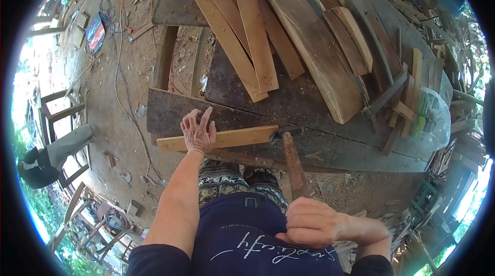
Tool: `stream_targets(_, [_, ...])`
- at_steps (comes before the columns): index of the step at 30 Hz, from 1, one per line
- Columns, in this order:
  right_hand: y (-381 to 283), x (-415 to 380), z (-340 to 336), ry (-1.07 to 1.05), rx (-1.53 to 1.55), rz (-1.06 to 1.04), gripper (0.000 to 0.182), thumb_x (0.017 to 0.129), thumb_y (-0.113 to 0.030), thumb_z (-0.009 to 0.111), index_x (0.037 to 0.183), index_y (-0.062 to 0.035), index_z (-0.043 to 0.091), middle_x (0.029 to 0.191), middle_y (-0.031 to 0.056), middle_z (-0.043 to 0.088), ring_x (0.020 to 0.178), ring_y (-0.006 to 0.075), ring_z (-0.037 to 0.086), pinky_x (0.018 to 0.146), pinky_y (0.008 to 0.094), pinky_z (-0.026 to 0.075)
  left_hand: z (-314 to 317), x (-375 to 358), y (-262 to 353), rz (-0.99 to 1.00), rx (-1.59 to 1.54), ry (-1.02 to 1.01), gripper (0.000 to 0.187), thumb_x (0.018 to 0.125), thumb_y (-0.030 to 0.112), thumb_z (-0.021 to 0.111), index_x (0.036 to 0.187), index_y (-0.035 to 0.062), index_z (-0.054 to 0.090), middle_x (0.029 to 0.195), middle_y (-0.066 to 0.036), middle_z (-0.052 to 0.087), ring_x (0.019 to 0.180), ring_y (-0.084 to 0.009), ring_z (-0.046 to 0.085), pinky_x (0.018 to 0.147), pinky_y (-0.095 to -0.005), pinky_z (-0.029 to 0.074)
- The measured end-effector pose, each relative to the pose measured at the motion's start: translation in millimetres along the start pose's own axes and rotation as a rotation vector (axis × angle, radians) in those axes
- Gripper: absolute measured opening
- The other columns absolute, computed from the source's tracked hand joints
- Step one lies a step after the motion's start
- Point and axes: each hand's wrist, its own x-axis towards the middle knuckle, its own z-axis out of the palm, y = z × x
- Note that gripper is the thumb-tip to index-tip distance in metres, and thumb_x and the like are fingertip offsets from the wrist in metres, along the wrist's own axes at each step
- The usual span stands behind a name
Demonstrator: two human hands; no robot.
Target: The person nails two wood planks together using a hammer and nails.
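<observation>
A narrow light-brown wooden strip (245, 136) lies along the near edge of the dark workbench (178, 113). My left hand (197, 134) is over the strip's left part, fingers spread and pointing away from me, with the fingertips past its far edge. In front of my body, my right hand (313, 221) is closed around the lower end of a hammer's worn wooden handle (294, 165). The hammer's dark head is right at the strip's right end, partly hidden by the handle.
Several loose boards (250, 28) are piled across the bench's far side, with a thick plank (312, 49) beside them. A clear plastic bag (433, 118) sits at the right end. Cords (121, 69) trail over the dirt floor at left, near a seated person (51, 157).
</observation>
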Motion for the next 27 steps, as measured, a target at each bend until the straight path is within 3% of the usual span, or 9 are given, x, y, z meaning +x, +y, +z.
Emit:
stream_targets(10, [2,-26,-35,0.039,0.155,0.108,0.031,0.077,0.007,0.072,0.075,-0.0056,0.044,0.067,0.0064,0.057,0.056,0.0226,0.057,0.060,0.0377,0.054,1,0,-2,-0.013,0.005,-0.023,0.051,0.085,0.028,0.063,0.136,0.0253,0.055,0.122,-0.009,0.044,0.116,-0.0324,0.042,0.102,-0.0496,0.033])
stream_targets(17, [-11,-21,-5,0.145,0.090,0.119,0.030,0.076,0.010,0.068,0.078,-0.0059,0.043,0.061,0.0065,0.054,0.053,0.0237,0.057,0.062,0.0407,0.055,2,-5,-2,0.022,-0.001,0.029,0.051,0.086,0.025,0.062,0.136,0.0224,0.055,0.120,-0.012,0.046,0.112,-0.0342,0.045,0.100,-0.0487,0.035])
stream_targets(19, [-8,-21,16,0.358,-0.015,0.049,0.026,0.080,0.009,0.064,0.085,-0.0046,0.043,0.057,0.0063,0.052,0.052,0.0197,0.056,0.063,0.0402,0.055,2,-5,-3,0.019,-0.007,0.035,0.052,0.085,0.025,0.063,0.136,0.0224,0.055,0.120,-0.012,0.046,0.113,-0.0342,0.044,0.101,-0.0486,0.035])
stream_targets(20, [-9,-14,28,0.359,-0.026,0.043,0.026,0.080,0.009,0.064,0.085,-0.0046,0.043,0.057,0.0063,0.052,0.052,0.0197,0.056,0.063,0.0402,0.055,2,-5,-3,0.018,-0.004,0.031,0.051,0.085,0.025,0.062,0.136,0.0225,0.055,0.120,-0.011,0.046,0.114,-0.0341,0.044,0.101,-0.0488,0.035])
stream_targets(22, [-12,2,54,0.920,0.020,0.112,0.022,0.085,0.007,0.061,0.095,-0.0027,0.044,0.062,0.0058,0.055,0.055,0.0144,0.055,0.065,0.0358,0.053,0,-6,-4,0.016,-0.006,0.028,0.051,0.085,0.025,0.062,0.136,0.0225,0.055,0.121,-0.011,0.046,0.114,-0.0341,0.044,0.102,-0.0489,0.035])
stream_targets(23, [-14,9,62,0.918,0.012,0.111,0.022,0.085,0.007,0.061,0.095,-0.0027,0.044,0.062,0.0058,0.055,0.055,0.0144,0.055,0.065,0.0358,0.053,1,-6,-5,0.009,-0.017,0.021,0.051,0.085,0.025,0.062,0.136,0.0226,0.055,0.121,-0.011,0.046,0.115,-0.0339,0.043,0.103,-0.0490,0.034])
stream_targets(25, [-17,24,74,1.171,-0.102,0.290,0.023,0.091,0.001,0.060,0.104,-0.0009,0.042,0.069,0.0042,0.057,0.062,0.0106,0.056,0.067,0.0305,0.051,1,-8,-6,0.001,-0.043,0.010,0.051,0.086,0.025,0.062,0.136,0.0228,0.056,0.121,-0.010,0.046,0.116,-0.0338,0.043,0.103,-0.0490,0.034])
stream_targets(26, [-23,34,77,1.146,-0.149,0.391,0.027,0.091,-0.007,0.068,0.106,-0.0009,0.047,0.074,0.0026,0.057,0.068,0.0095,0.057,0.067,0.0259,0.049,2,-8,-7,-0.006,-0.053,0.008,0.051,0.086,0.025,0.062,0.136,0.0228,0.056,0.122,-0.010,0.046,0.116,-0.0337,0.043,0.103,-0.0491,0.034])
stream_targets(27, [-23,42,78,1.145,-0.162,0.393,0.027,0.091,-0.007,0.068,0.106,-0.0009,0.047,0.074,0.0026,0.057,0.068,0.0095,0.057,0.067,0.0259,0.049,2,-8,-8,-0.012,-0.064,0.007,0.050,0.086,0.026,0.062,0.136,0.0228,0.056,0.122,-0.010,0.046,0.116,-0.0336,0.043,0.103,-0.0493,0.034])
